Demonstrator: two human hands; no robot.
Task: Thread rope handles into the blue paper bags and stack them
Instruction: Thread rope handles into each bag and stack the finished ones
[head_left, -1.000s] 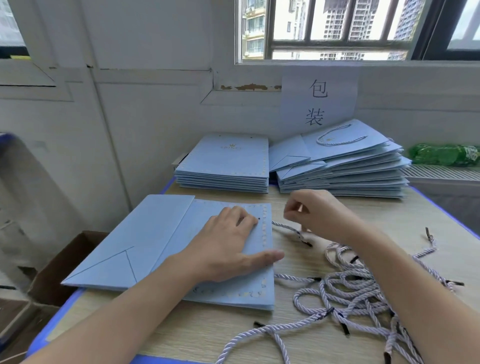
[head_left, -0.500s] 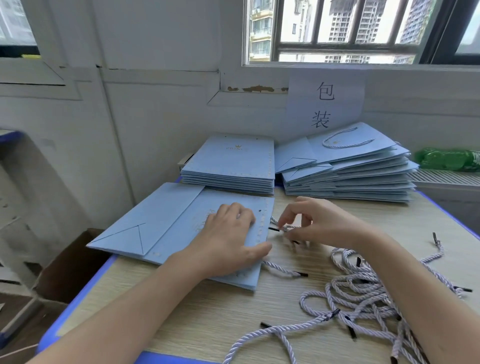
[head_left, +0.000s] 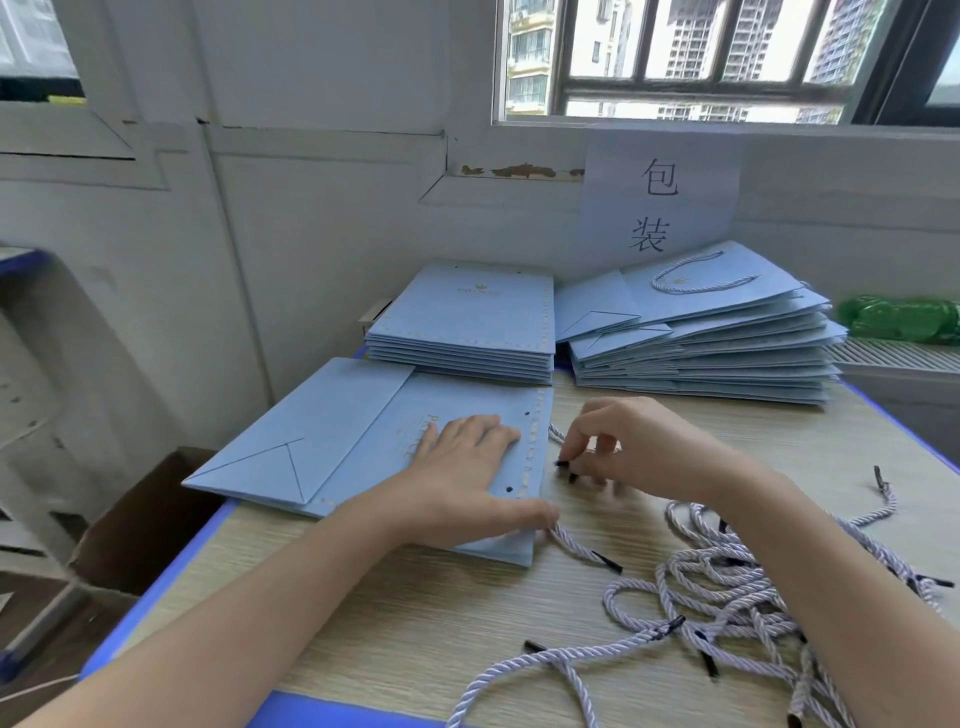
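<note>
Right hand (head_left: 639, 447) lowered – pinches black-tipped rope (head_left: 563, 464)

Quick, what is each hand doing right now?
Left hand: open, pressing flat on the blue paper bag.
Right hand: fingers curled, pinching the black-tipped end of a rope handle beside the bag's edge.

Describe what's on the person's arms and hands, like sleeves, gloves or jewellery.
Nothing shows on either one. The left hand and right hand are bare, with no gloves, rings or watch visible. Both forearms are uncovered as far as the frame shows, with no sleeve in view.
</note>
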